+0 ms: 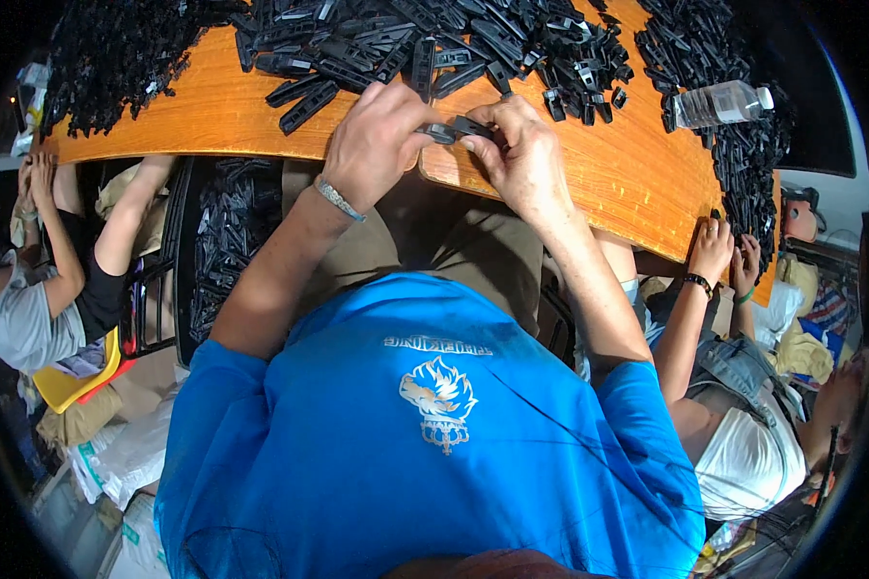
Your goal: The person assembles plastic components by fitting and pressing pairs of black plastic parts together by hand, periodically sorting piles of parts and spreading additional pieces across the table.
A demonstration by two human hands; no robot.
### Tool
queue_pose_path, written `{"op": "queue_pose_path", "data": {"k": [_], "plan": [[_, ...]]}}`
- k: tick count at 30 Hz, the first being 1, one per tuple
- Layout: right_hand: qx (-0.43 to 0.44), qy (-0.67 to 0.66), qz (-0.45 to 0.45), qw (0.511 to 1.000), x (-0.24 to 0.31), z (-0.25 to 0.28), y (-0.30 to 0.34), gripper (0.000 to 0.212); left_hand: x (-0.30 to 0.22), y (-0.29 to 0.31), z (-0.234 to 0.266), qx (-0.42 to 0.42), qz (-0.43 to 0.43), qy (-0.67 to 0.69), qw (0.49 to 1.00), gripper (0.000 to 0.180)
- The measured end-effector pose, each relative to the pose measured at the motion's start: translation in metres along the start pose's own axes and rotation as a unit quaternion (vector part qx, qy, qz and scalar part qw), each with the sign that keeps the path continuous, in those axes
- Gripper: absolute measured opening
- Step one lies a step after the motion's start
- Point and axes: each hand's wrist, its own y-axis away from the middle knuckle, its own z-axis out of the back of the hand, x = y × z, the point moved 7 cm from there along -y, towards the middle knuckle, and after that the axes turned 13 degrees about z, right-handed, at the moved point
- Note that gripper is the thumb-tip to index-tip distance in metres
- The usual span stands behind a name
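- My left hand (pixel 377 145): one, at the near edge of the wooden table (pixel 637 174); a metal bracelet (pixel 339 200) circles its wrist. Its fingers are closed in a pinch on the left end of the black plastic part (pixel 457 129).
- My right hand (pixel 521 154): one, directly beside the left; thumb and fingertips (pixel 473 143) are pinched on the right end of the same part.
- Black plastic part: one held piece, possibly two pieces pressed together; I cannot tell which. It lies between my two hands, just above the table edge, spanning the gap from the left fingertips to the right ones, most of it covered by them.
- Heap of black plastic parts (pixel 434 43): too many to count, spread across the far side of the table; two loose bars (pixel 302 99) lie nearest my left hand.
- Second pile of parts (pixel 734 145): one band along the right edge of the table.
- Water bottle (pixel 719 102): one, clear, lying on its side.
- Other people: two, one at my left (pixel 58 280) and one at my right (pixel 734 386), each with both hands at the table edge.
- Black crate of parts (pixel 227 232): one, below the table on my left.
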Motion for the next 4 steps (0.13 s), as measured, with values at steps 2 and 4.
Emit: {"op": "queue_pose_path", "data": {"k": [2, 4], "plan": [[0.004, 0.008, 0.006, 1.000, 0.002, -0.004, -0.003, 0.029, 0.009, 0.004, 0.003, -0.021, 0.022, 0.076, 0.997, 0.034], [0.015, 0.004, 0.016, 1.000, 0.003, -0.009, -0.007, 0.028, 0.022, 0.006, 0.002, -0.011, 0.065, 0.115, 0.991, 0.033]]}}
